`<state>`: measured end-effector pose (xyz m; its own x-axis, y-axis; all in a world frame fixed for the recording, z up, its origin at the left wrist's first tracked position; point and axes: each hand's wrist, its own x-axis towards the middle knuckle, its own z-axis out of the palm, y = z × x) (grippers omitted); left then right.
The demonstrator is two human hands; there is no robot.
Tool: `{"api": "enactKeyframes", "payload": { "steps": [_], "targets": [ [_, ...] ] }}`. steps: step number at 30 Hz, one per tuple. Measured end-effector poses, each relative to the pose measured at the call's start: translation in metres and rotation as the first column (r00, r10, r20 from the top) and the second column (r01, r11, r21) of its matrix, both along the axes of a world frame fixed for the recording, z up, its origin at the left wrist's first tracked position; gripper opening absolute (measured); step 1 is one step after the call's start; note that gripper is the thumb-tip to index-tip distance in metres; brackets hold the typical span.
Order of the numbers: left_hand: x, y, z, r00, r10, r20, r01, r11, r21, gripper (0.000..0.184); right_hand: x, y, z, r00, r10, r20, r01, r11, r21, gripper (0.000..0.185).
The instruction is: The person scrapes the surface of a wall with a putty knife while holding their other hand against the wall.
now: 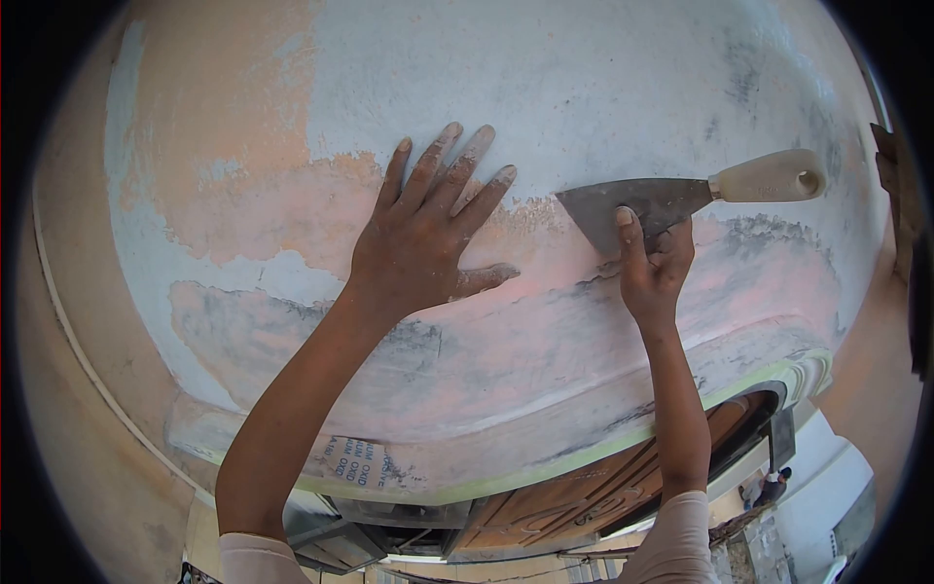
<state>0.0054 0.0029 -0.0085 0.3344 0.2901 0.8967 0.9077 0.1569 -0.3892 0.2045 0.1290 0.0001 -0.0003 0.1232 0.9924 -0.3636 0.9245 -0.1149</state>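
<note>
My left hand (423, 224) lies with its fingers spread on a patchy wall surface (545, 88), its fingertips whitened with dust. To its right, my right hand (657, 258) pinches the metal blade of a putty knife (642, 200), thumb on the near face. The knife's pale handle (773, 179) points right and the wide blade edge faces left, close to the wall. Around both hands the wall shows light blue, peach and pink areas with rough, flaking borders and grey smudges.
Below the hands, a curved ledge (525, 477) has a pale green edge, with blue printed lettering near my left forearm. A carved wooden panel (555, 501) lies beneath it. A person (773, 487) is far off at the lower right.
</note>
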Motion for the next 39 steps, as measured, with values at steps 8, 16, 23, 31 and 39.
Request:
{"api": "enactKeyframes", "payload": {
  "steps": [8, 16, 23, 31, 39],
  "targets": [
    [0.0, 0.002, -0.001, 1.0, 0.0, -0.008, 0.001, 1.0, 0.018, 0.08, -0.006, 0.003, -0.004, 0.999, -0.039, 0.005, 0.038, 0.987, 0.158, 0.014],
    [0.0, 0.001, 0.0, 1.0, -0.002, -0.014, 0.002, 1.0, 0.014, 0.078, -0.003, 0.005, -0.006, 0.981, -0.166, 0.1, 0.135, 0.955, 0.263, 0.015],
    [0.001, 0.001, 0.0, 1.0, 0.001, -0.024, 0.0, 1.0, 0.028, 0.08, -0.001, 0.002, -0.003, 0.969, -0.188, 0.163, 0.138, 0.951, 0.278, 0.015],
    [0.001, 0.002, 0.0, 1.0, -0.001, -0.026, 0.002, 1.0, 0.023, 0.081, -0.006, 0.002, 0.004, 0.985, -0.145, 0.094, 0.115, 0.957, 0.266, 0.018],
    [0.001, 0.001, 0.001, 0.999, 0.014, -0.034, -0.013, 0.999, 0.029, 0.081, -0.007, 0.0, 0.006, 0.997, -0.078, 0.015, 0.075, 0.985, 0.156, 0.018]
  ]
}}
